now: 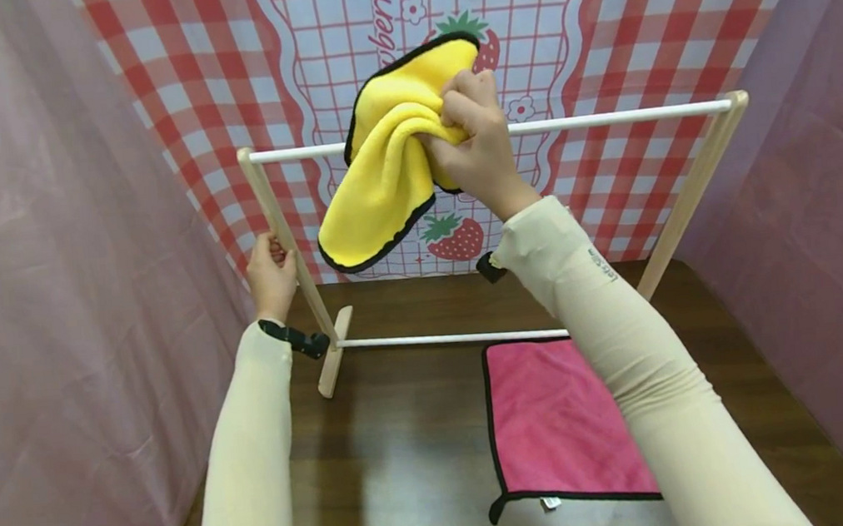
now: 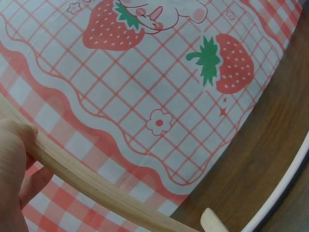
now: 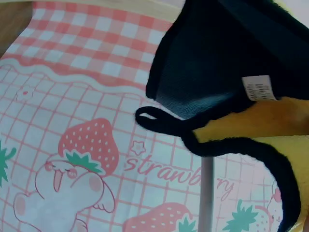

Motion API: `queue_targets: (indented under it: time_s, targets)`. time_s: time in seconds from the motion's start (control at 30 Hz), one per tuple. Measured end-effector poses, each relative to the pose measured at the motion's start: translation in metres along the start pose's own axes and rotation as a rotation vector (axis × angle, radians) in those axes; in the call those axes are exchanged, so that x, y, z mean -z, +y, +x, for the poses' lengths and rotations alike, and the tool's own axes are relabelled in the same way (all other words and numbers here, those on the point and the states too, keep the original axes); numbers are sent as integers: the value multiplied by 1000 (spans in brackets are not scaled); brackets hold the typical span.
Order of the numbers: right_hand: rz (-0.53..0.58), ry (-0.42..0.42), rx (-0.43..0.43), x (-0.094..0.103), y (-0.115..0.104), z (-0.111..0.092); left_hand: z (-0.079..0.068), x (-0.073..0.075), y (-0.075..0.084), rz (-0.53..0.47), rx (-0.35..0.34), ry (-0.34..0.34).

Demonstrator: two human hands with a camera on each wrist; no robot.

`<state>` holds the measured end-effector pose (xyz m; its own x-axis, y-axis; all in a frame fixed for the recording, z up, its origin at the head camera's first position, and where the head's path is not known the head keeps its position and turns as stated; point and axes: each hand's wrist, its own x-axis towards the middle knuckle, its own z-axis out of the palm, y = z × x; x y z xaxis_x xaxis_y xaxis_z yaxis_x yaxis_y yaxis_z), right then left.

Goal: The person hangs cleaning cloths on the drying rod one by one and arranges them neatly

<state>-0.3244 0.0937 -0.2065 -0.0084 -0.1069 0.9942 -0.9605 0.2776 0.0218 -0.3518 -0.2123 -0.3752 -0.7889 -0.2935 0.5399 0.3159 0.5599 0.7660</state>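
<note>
A yellow cloth (image 1: 378, 192) with black edging hangs bunched from my right hand (image 1: 478, 137), which grips its folds just in front of the rack's white top rail (image 1: 619, 117). In the right wrist view the cloth's dark reverse side (image 3: 203, 72), a hanging loop (image 3: 159, 121) and a small label (image 3: 259, 88) show. My left hand (image 1: 272, 278) holds the wooden post (image 1: 306, 281) at the rack's left end. Up close in the left wrist view, the fingers (image 2: 36, 186) curl around this post.
A pink cloth (image 1: 563, 418) with black edging lies spread on the wooden floor, partly hidden behind my right forearm. The rack's lower white rail (image 1: 451, 338) runs near the floor. Behind stands a strawberry-print checkered backdrop (image 1: 194, 74); pink curtains (image 1: 55, 287) close both sides.
</note>
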Motion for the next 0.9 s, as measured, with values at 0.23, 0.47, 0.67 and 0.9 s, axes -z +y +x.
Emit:
queue_targets:
  time_s: [0.23,0.47,0.67,0.9]
  targets:
    - [-86,42,2,-6,13,18,0,-1,0,6,-10,9]
    - [-260,12,-76,-4,26,22,-1,0,1,15,-14,12]
    - [-473,-200,-191,-1,38,17,0,0,0,18,-9,10]
    - [-630,-408,-329,2,46,6,0,0,-1,11,-20,6]
